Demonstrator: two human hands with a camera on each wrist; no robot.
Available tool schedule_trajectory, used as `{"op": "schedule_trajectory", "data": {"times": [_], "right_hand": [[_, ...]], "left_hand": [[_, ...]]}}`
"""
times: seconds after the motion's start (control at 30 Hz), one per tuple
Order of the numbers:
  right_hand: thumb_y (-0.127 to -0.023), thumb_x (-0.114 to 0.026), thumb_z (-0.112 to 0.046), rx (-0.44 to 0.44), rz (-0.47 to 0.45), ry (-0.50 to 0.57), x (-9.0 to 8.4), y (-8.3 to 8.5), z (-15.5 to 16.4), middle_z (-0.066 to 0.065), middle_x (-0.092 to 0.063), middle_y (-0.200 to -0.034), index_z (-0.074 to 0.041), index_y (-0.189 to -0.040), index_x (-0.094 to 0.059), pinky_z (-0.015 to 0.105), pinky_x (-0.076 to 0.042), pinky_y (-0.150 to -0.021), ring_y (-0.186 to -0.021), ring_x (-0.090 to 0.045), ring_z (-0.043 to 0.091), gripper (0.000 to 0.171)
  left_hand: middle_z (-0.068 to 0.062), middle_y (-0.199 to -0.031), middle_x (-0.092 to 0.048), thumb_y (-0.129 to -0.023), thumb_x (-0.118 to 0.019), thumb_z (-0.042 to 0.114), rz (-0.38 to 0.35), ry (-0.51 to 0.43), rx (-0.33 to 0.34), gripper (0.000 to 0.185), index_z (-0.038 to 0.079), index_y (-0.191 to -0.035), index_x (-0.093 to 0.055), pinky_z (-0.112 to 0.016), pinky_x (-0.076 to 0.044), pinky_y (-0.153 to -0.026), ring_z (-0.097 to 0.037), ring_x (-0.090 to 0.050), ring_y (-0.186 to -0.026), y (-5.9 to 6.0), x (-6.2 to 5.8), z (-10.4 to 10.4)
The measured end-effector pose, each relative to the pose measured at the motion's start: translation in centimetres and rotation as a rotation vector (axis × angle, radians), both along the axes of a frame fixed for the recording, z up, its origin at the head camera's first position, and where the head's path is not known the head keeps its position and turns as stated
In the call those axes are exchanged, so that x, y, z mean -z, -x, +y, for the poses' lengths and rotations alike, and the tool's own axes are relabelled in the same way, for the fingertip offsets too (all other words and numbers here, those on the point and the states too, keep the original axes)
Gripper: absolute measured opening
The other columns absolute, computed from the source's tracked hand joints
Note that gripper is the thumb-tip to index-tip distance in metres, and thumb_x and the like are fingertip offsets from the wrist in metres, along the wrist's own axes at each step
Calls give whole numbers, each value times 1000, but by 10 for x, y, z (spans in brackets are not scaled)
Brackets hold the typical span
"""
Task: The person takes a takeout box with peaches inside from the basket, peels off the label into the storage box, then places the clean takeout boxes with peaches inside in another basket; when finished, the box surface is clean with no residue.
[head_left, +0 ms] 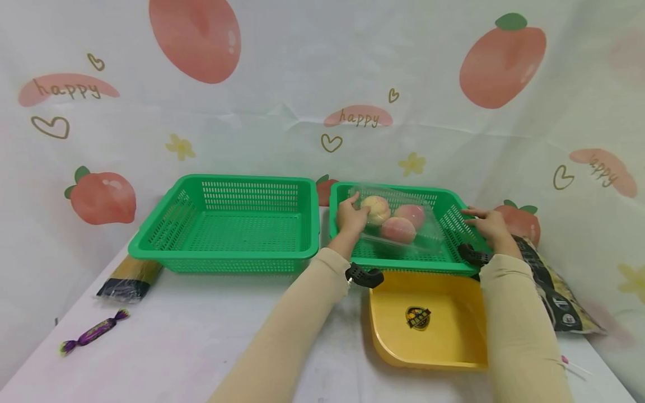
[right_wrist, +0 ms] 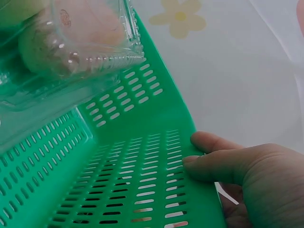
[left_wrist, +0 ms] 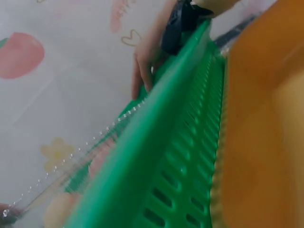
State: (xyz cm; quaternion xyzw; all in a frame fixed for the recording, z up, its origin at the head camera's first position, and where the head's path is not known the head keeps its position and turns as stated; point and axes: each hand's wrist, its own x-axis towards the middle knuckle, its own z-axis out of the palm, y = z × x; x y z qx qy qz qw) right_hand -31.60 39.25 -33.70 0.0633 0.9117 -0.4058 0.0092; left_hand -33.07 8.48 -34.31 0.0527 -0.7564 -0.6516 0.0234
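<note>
A clear plastic box of peaches (head_left: 398, 229) is over the right green basket (head_left: 403, 263), tilted, with pink and yellow peaches inside. At its left end my left hand (head_left: 351, 217) grips the box, thumb on the near side. On the basket's right side is my right hand (head_left: 491, 228). In the right wrist view, the right hand (right_wrist: 266, 183) has its thumb and a finger on the rim, pinching it; its other fingers are mostly hidden outside the wall. The box (right_wrist: 71, 52) hangs above the basket floor there.
Left of it stands another green basket (head_left: 227, 254). A yellow bin (head_left: 428, 347) sits in front of the right basket. Packaged goods (head_left: 128, 280) and a purple-wrapped candy (head_left: 96, 331) lie at left. A black-and-yellow bag (head_left: 559, 296) and a lollipop (head_left: 574, 366) are at right.
</note>
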Motion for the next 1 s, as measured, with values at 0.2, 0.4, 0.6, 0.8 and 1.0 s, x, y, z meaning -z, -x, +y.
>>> {"op": "schedule_trajectory", "data": {"times": [0.2,0.4,0.6,0.8,1.0], "right_hand": [[-99,-39,-6,-6,9,20,1,1,-1,22,-10,-153,7,-139,-35,57,-31,-105,-138,-7,50,43],[-99,-38,-6,2,2,0,0,0,0,22,-11,-153,6,-139,-36,32,-37,-67,-137,-10,51,42],[-99,-39,-6,5,4,18,0,-1,0,22,-10,-154,6,-139,-36,41,-44,-85,-138,-7,50,42],[-99,-40,-6,8,5,28,2,0,0,20,-9,-154,5,-140,-35,63,-22,-107,-139,-4,49,43],[-99,-40,-8,5,3,27,1,0,1,20,-8,-154,4,-140,-33,64,-20,-107,-138,-2,49,44]], "left_hand": [[-5,-51,-48,-92,-59,20,-38,127,73,53,21,-142,-40,-21,-29,-37,-9,-25,-34,3,4,-1],[-11,-133,-55,-92,-57,19,-64,213,133,55,19,-143,-38,-21,-29,-38,-9,-26,-37,6,5,-1],[-8,-147,-40,-93,-56,17,-103,196,194,55,19,-144,-36,-22,-33,-40,-9,-32,-38,10,9,-1],[-8,-150,-34,-94,-54,15,-135,151,226,56,19,-146,-32,-22,-36,-42,-10,-32,-38,11,10,-2],[-9,-151,-32,-94,-53,11,-160,155,240,57,20,-146,-31,-21,-37,-43,-10,-32,-40,11,11,-1]]}}
